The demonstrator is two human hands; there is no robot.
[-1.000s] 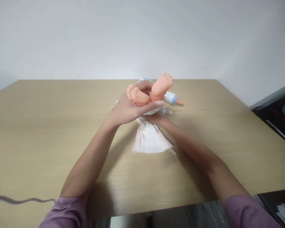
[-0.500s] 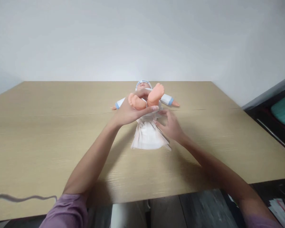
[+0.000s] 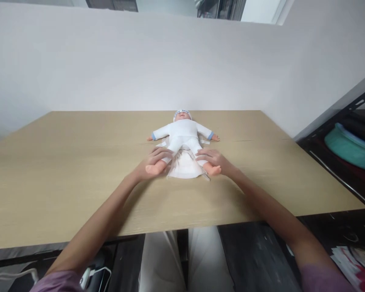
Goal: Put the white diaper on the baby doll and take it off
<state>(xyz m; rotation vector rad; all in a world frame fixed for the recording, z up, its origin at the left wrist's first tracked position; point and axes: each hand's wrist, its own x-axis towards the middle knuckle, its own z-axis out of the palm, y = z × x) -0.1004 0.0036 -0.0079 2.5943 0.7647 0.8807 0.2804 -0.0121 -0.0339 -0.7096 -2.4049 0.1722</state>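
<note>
1. Baby doll point(image 3: 183, 129): lies on its back on the table, near the middle of its width, with its head toward the far edge, arms spread to both sides and legs parted toward the viewer. It wears a white suit with blue cuffs point(image 3: 211, 136) (the feet and hands are bare) and a white cap point(image 3: 183, 111) with dark lettering.

2. Diaper point(image 3: 185, 167): white and unfastened. Its near panel fans out flat between the doll's legs, slightly gathered toward the crotch; pale side tabs point(image 3: 204, 141) show at either side of the doll's waist.

3. Left hand point(image 3: 149, 160): curled around the doll's lower leg on the left of the view, with the fingers over the shin and a bare foot point(image 3: 153, 169) in front of the palm.

4. Right hand point(image 3: 221, 160): closed over the other lower leg in the same manner, the fingers crossing the shin (the thumb is hidden from view).

5. Table point(image 3: 94, 162): pale, wood-toned top beneath doll and diaper, its far edge meeting a plain white wall point(image 3: 182, 61).

6. Surroundings: purple sleeves point(image 3: 322, 275) at the lower corners; light trousers point(image 3: 167, 259) below the table's near edge; a white cable point(image 3: 15, 275) at lower left; a turquoise object point(image 3: 351, 146) (too indistinct to name) on a dark rack at right; papers point(image 3: 346, 263) at lower right.
</note>
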